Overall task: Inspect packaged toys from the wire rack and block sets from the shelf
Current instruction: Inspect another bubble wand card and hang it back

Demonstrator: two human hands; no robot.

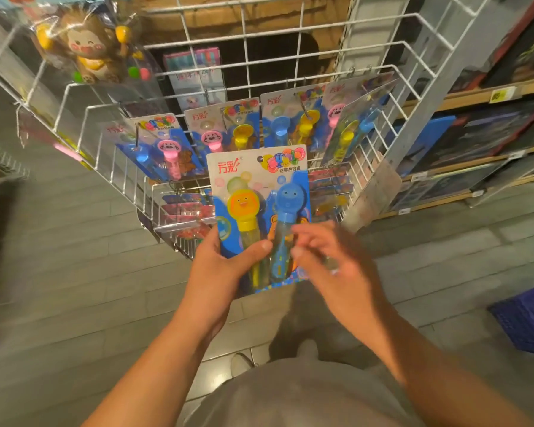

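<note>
**Bubble-wand card held up for inspection**

Held upright in front of the wire rack (111, 167), long axis vertical: a bubble-wand blister card (259, 180) with one yellow duck wand (244, 211) and one blue wand (285, 208). Gripped at the lower left corner by the left hand (219, 266), thumb curled over the front face, fingers behind. Hovering just right of the card's lower edge, the right hand (330, 257), blurred, fingers loosely spread and holding nothing; contact with the card impossible to tell. Nearer the blue wand, so likely next to steady or turn the card. More matching cards (222, 127) hanging on the rack behind; boxed sets on the shelf (487, 94) at right, untouched.
</note>
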